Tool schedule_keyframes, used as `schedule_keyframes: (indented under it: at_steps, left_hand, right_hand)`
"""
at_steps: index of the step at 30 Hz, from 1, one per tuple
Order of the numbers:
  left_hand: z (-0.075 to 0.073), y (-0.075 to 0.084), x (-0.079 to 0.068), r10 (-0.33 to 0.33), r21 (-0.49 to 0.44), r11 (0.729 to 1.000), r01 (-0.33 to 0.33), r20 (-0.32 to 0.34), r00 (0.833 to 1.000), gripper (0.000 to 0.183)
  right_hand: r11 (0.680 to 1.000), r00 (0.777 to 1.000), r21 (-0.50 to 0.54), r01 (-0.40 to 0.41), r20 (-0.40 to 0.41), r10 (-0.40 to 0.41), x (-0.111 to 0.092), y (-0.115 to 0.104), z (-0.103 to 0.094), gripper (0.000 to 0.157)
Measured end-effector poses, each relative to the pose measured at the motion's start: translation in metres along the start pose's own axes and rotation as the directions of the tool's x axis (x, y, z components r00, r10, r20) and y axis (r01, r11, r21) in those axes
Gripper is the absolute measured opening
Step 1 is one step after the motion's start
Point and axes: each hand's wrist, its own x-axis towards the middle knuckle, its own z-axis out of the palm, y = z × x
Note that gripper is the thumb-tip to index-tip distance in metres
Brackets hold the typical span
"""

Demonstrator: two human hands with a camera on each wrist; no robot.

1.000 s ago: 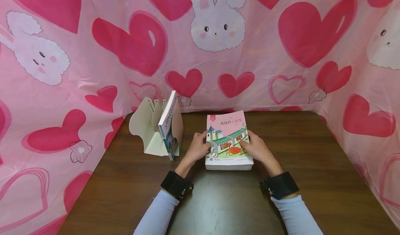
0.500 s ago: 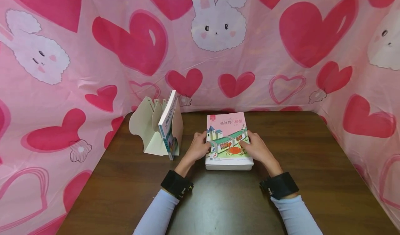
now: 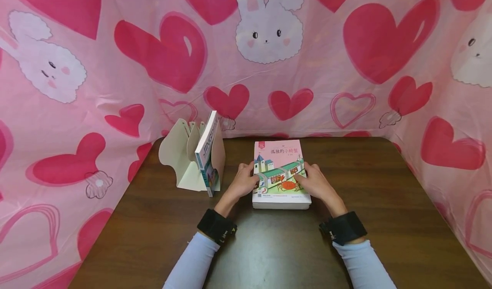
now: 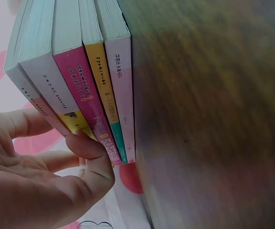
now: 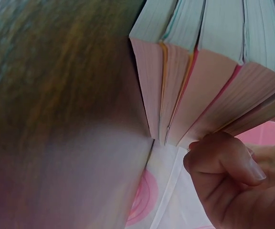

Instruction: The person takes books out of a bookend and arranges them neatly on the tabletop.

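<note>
A stack of several books [image 3: 281,206] lies flat on the brown table, with a pink picture book [image 3: 277,147] showing a red crab and a green-roofed train on top. My left hand [image 3: 243,181] holds the stack at its left side, thumb on the cover. From the right side my right hand [image 3: 318,183] grips it likewise. In the left wrist view, white, magenta, yellow and pale pink spines [image 4: 87,95] line up beside my bent fingers [image 4: 92,148]. The right wrist view shows the page edges [image 5: 218,86] near a curled finger [image 5: 218,152]. Some fingertips are hidden behind the books.
A cream book rack [image 3: 173,152] stands on the table [image 3: 384,186] at the left. One thick book [image 3: 207,152] with a white spine leans upright in its right end. A pink cloth [image 3: 323,66] with hearts and rabbits hangs behind and at both sides.
The top book's far edge has shifted slightly toward me and now lies straighter over the stack. Both hands have stayed almost in place. The rack and its book have not moved.
</note>
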Motion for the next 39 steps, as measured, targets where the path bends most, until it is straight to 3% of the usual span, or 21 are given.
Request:
schedule_keyframes:
  at_steps: [24,34,39]
  left_hand:
    - [-0.005,0.003,-0.004,-0.005,-0.009,1.0,0.006,0.031,1.0,0.068]
    - [-0.016,-0.006,-0.025,0.067,0.063,0.995,-0.072,0.075,0.995,0.059]
    - [-0.026,-0.015,-0.037,0.121,0.105,0.987,-0.123,0.033,0.992,0.047]
  right_hand:
    - [1.0,0.997,-0.007,-0.005,0.071,0.005,-0.002,0.0,-0.003,0.074]
    - [1.0,0.996,-0.012,-0.014,0.092,0.015,-0.003,0.002,0.0,0.075]
    - [1.0,0.997,-0.031,-0.003,0.083,0.006,-0.001,0.0,-0.002,0.075]
